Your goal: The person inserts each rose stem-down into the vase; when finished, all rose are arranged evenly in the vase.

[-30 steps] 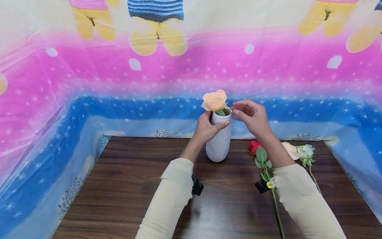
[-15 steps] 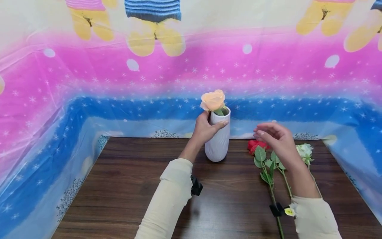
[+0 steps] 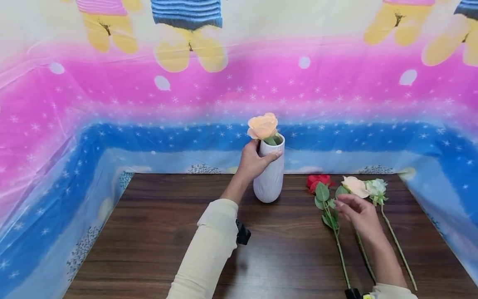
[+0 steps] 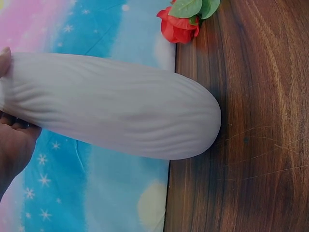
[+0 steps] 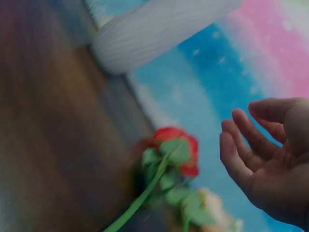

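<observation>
Two cream sleeves (image 3: 214, 245) extend from the near side, with a black device (image 3: 243, 232) fixed by the left wrist. At the right cuff a small yellow label (image 3: 368, 296) shows, cut by the lower edge of the head view, so any print on it is hard to make out. Slightly farther in, the right hand (image 3: 361, 218) hovers, its grip loose and holding nothing, fingers gently bent and thumb apart from them. Below and beyond it, on the dark wood-grained table (image 3: 160, 232), lie a red rose (image 3: 318, 183), a cream rose (image 3: 354, 187) and a whitish-green flower (image 3: 376, 189), side by side, their stems (image 3: 343, 261) toward the person. Left of them, near the table's far edge, a white vase (image 3: 268, 182) with wavy ridges is nearly upright. The left hand (image 3: 254, 161) has its grip closed around the upper part, thumb across the near side. One peach rose (image 3: 262, 126) rises from the mouth, its head leaning left over the rim. Behind hangs a printed cloth (image 3: 239, 99), blue below and pink above, with snowflakes and balloon shapes.
</observation>
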`<state>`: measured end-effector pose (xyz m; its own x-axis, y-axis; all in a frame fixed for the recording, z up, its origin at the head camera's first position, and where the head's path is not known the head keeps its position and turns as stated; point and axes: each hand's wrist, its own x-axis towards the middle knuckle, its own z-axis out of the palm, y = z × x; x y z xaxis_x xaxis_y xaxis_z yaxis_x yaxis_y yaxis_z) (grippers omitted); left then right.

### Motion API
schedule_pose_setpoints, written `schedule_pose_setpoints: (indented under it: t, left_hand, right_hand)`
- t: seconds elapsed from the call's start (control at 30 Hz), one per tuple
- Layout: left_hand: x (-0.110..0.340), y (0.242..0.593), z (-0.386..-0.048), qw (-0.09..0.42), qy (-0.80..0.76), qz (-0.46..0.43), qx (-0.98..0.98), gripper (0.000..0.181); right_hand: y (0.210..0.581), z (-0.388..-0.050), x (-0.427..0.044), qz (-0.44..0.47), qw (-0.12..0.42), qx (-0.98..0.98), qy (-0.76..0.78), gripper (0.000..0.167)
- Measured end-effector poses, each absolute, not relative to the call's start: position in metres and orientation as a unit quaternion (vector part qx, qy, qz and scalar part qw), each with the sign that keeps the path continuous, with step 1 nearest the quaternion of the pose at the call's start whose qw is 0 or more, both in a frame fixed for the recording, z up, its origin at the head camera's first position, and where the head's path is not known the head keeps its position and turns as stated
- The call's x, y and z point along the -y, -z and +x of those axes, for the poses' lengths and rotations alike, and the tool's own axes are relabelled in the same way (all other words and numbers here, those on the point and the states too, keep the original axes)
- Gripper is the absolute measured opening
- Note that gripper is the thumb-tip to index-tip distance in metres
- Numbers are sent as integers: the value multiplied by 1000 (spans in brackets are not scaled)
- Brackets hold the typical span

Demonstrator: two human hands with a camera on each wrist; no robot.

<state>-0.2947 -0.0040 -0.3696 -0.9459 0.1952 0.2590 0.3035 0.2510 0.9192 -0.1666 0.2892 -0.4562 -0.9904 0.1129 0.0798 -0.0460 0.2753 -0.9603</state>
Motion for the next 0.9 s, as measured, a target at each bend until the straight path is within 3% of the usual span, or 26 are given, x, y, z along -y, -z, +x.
schedule_pose_setpoints:
  t: [0.13, 0.33, 0.7, 0.9]
  left_hand:
    - [4, 369, -295, 46, 588, -162, 791, 63]
    - [3, 368, -294, 47, 587, -165, 792, 62]
    - [4, 368, -294, 50, 591, -163, 789, 62]
    - [4, 368, -294, 48, 591, -165, 788, 62]
  right_hand:
    - [480, -159, -294, -91, 34, 843, -529, 40]
    - [509, -154, -297, -146, -35, 854, -498, 42]
    - [521, -151, -301, -168, -50, 865, -470, 52]
    - [522, -149, -298, -158, -45, 888, -429, 44]
